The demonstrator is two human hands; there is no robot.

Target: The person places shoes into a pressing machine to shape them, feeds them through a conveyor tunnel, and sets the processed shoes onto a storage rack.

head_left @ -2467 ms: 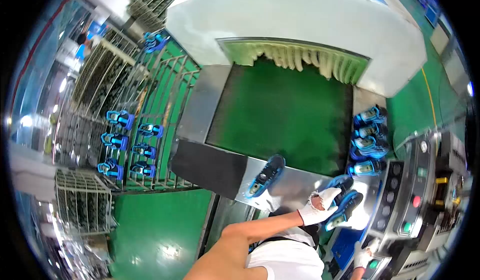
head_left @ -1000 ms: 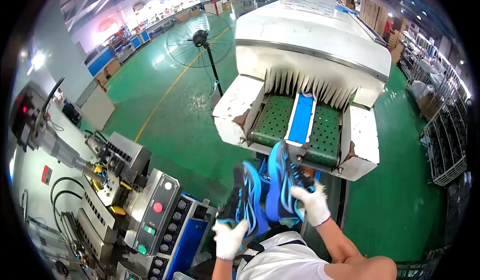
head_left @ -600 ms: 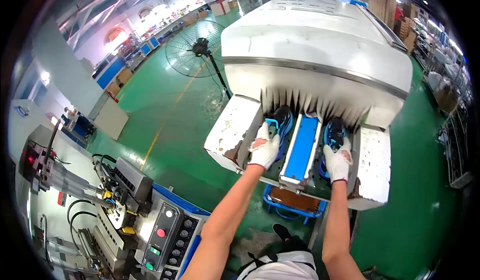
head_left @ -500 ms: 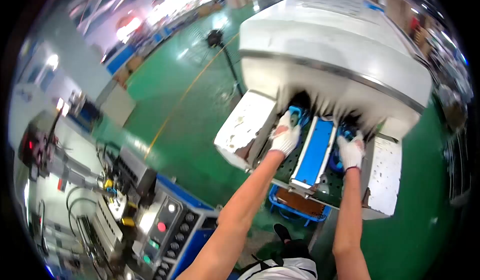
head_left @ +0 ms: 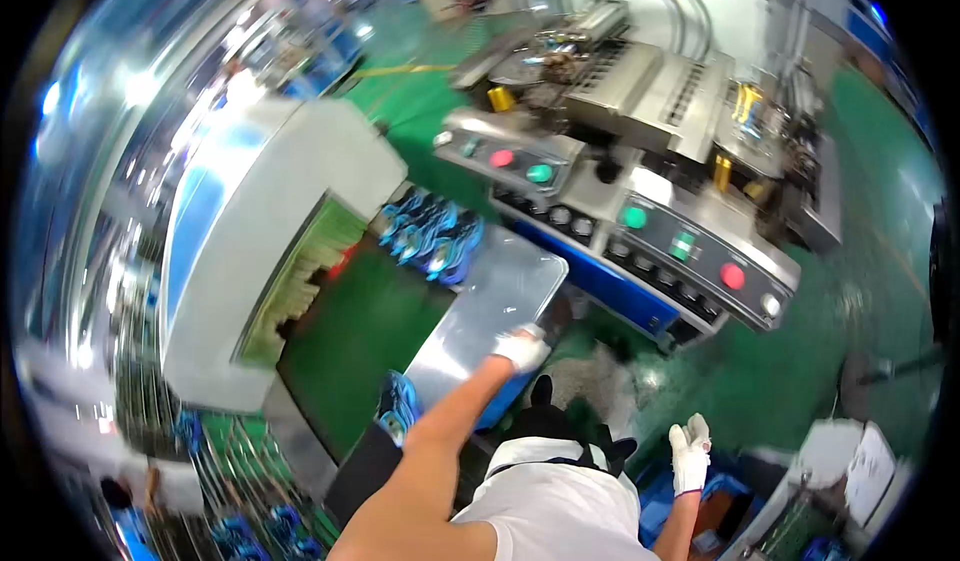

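My left hand (head_left: 523, 348), in a white glove, is over the near edge of a shiny metal tabletop (head_left: 490, 301). Its fingers are smeared by motion, and no object shows in it. Several blue-and-black shoes (head_left: 432, 233) stand in a row at the far end of that tabletop. Closer to my left forearm is another blue shoe (head_left: 398, 406). Low on the right, my gloved right hand (head_left: 690, 451) is raised with fingers extended and nothing in it. Below it lies a blue crate (head_left: 655, 491), partly hidden by my body.
A white hooded machine (head_left: 270, 231) with a fringed opening stands on the left beside a green conveyor belt (head_left: 360, 311). Ahead is a metal machine with a button panel (head_left: 690, 251). White machine parts (head_left: 850, 471) sit at lower right, and a rack with shoes (head_left: 240, 531) at lower left.
My view has swung away from the white fringed machine. Both hands have left the blue shoes at its opening; the left is now over the metal tabletop, the right out to the side.
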